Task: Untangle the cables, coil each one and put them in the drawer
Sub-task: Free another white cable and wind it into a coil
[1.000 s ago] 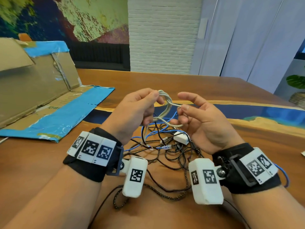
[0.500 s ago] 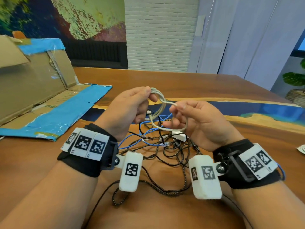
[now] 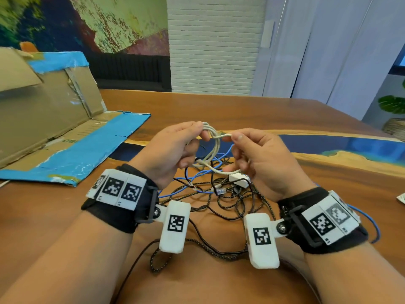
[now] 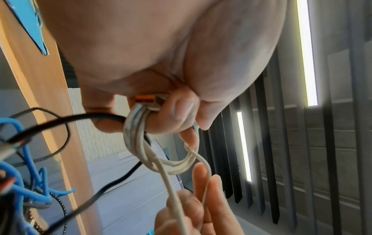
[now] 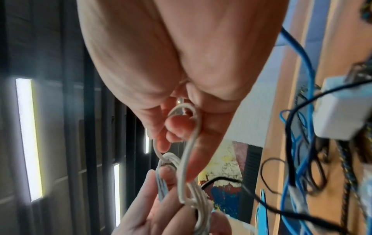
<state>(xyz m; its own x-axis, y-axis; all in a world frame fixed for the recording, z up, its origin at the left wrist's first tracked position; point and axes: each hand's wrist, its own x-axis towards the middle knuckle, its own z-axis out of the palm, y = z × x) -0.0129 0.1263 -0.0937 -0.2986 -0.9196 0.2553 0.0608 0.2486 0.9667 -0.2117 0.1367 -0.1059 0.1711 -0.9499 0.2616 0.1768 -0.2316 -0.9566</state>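
While left hand [image 3: 173, 148] grips white cable [image 3: 213, 137], right hand [image 3: 260, 159] pinches strand.

Bare wooden table [image 3: 219, 106] open from 12 to 2 o'clock. Blocked at 10 o'clock by flattened cardboard box [image 3: 43, 119]; tangled cables [image 3: 221, 194] directly beneath, at 6.

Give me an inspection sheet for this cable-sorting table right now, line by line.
Surface: wooden table with a blue inlay strip.
Job's things: white cable partly coiled, held above the table; no drawer seen.
Clutter: flattened cardboard box with blue tape at the left.
Hands: left hand grips the white coil; right hand pinches its free strand.
Cables: blue cable, black cables and a white adapter lie tangled below the hands.
Surroundings: white brick wall, potted plant.
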